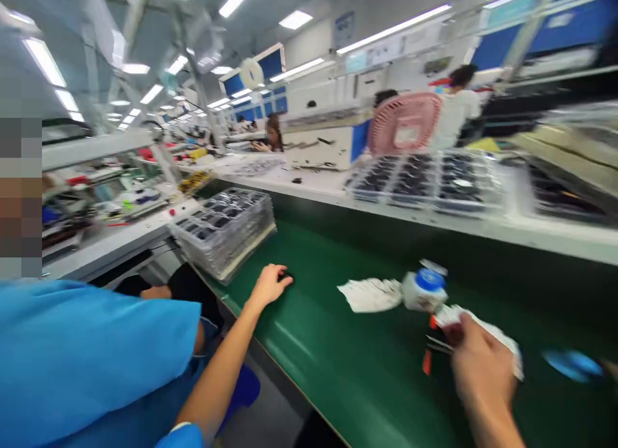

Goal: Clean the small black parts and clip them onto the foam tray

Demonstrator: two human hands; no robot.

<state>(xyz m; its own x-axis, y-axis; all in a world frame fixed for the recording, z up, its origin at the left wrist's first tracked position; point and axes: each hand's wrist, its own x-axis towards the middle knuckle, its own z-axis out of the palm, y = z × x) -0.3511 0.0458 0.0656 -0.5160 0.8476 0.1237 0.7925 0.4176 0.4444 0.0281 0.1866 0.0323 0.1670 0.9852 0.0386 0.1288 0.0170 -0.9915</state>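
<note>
My left hand (270,286) is over the green work surface (309,332), its fingers closed around a small black part (286,276) that they mostly hide. My right hand (484,364), blurred, has its fingers curled in a pinch. A dark reddish patch shows at its fingertips; what it grips I cannot make out. Behind this hand is a crumpled white cloth or tissue (512,348); whether the hand holds it is unclear. Beside the fingers lies a red-and-black slender item (427,363). Just beyond stands a white bottle with a blue cap (425,290), touching another crumpled white tissue (369,295).
Stacked clear trays of black parts (224,232) stand left of my left hand. More filled trays (420,181) and a pink basket (405,123) are on the raised shelf (313,192). A blurred blue object (572,364) lies far right. A person in blue (96,358) sits close on my left.
</note>
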